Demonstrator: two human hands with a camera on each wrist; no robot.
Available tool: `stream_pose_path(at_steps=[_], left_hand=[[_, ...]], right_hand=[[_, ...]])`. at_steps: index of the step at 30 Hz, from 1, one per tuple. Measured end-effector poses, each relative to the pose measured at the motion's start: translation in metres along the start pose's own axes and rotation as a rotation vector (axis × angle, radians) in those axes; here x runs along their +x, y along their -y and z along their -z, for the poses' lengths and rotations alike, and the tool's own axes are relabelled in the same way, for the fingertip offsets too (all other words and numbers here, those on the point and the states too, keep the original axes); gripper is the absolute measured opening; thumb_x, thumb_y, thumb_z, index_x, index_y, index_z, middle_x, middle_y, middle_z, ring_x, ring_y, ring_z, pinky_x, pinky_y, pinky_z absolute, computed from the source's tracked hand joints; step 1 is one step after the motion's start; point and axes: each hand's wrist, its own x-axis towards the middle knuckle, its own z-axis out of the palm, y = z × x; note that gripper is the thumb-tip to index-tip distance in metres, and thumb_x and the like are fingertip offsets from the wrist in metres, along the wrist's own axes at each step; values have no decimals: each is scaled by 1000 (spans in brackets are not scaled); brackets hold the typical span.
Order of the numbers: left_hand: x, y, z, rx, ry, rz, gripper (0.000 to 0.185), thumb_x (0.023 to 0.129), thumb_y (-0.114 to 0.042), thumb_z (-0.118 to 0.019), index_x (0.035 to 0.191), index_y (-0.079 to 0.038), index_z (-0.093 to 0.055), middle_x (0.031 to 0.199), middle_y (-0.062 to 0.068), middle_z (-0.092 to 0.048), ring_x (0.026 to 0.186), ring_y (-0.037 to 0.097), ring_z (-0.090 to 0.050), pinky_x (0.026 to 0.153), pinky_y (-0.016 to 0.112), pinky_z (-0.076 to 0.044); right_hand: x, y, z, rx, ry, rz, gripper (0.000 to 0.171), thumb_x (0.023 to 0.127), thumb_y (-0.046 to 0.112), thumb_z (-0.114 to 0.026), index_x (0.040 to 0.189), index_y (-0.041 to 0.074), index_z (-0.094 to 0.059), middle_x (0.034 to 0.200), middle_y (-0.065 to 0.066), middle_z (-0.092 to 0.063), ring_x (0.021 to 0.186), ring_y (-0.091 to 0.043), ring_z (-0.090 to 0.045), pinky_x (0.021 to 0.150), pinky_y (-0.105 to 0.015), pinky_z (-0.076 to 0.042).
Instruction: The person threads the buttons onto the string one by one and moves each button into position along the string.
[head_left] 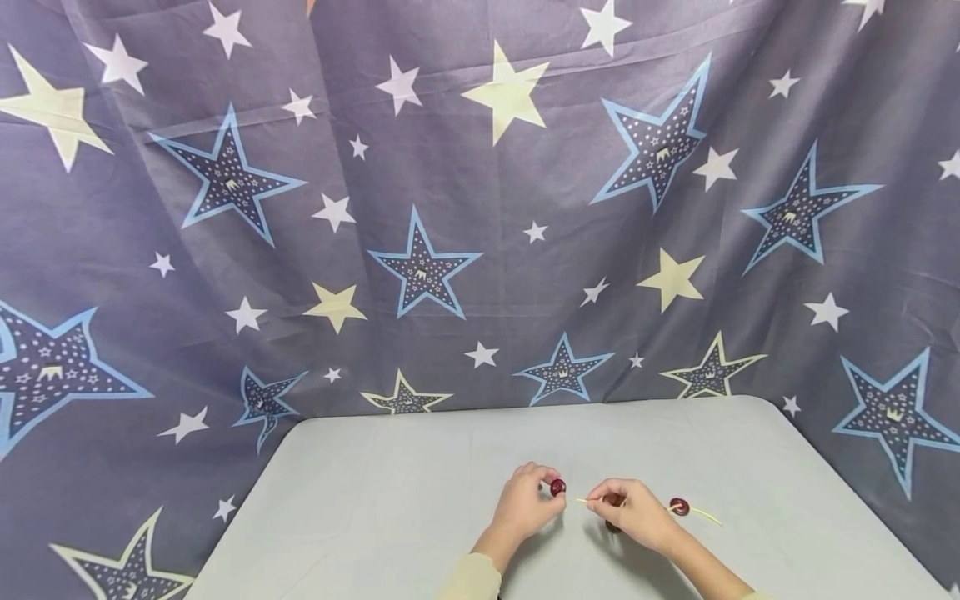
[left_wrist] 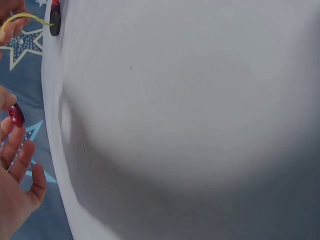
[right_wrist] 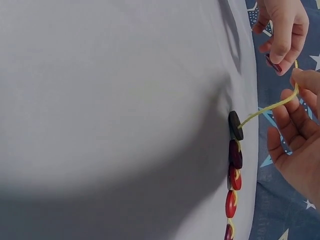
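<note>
My left hand (head_left: 521, 507) pinches a dark red button (head_left: 558, 487) between thumb and forefinger, above the table. In the left wrist view, small holes show in the button's (left_wrist: 17, 115) face. To its right, my right hand (head_left: 636, 515) pinches a yellow cord (right_wrist: 270, 106) close to its end, and the short tip points at the button with a gap between them. From the right fingers the cord runs down to a string of several threaded buttons, with a black button (right_wrist: 236, 125) first, then purple and red ones (right_wrist: 231, 204). My right hand partly covers this string in the head view.
A pale grey cloth covers the table (head_left: 375, 500). Beyond the right hand, a threaded button (head_left: 679, 506) lies on the table with the cord's other tail (head_left: 707, 517). A dark star-printed curtain (head_left: 450, 183) hangs behind and on both sides.
</note>
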Motion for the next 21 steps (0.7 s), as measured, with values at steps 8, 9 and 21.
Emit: stream_pose_path(at_steps=[8,9,21], left_hand=[[-5,8,2,-80,-12,14,22,74,-23,-68,94,-16,-69,87,-7,-62,81,14,-58,70,19,-45],[-6,9,2,-94,-13,18,22,74,-23,-69,94,-15,-69,87,-6,-62,81,14,-58,70,19,-45],[-16,9,9,-243,-31,56,21,75,-19,-69,95,-15,-68,90,-7,-62,83,15,-57,72,20,-45]], right_hand=[[2,1,-2,-12,-4,-7,19,85,22,-67,88,4,-69,66,2,-58,58,0,-48,53,-20,-42],[2,1,-2,-15,-5,-6,19,85,22,-67,88,3,-69,66,3,-58,58,0,-48,53,-20,-42],[3,4,-4,-57,-19,22,13,85,21,-67,85,8,-69,64,5,-56,58,1,-47,53,-20,-41]])
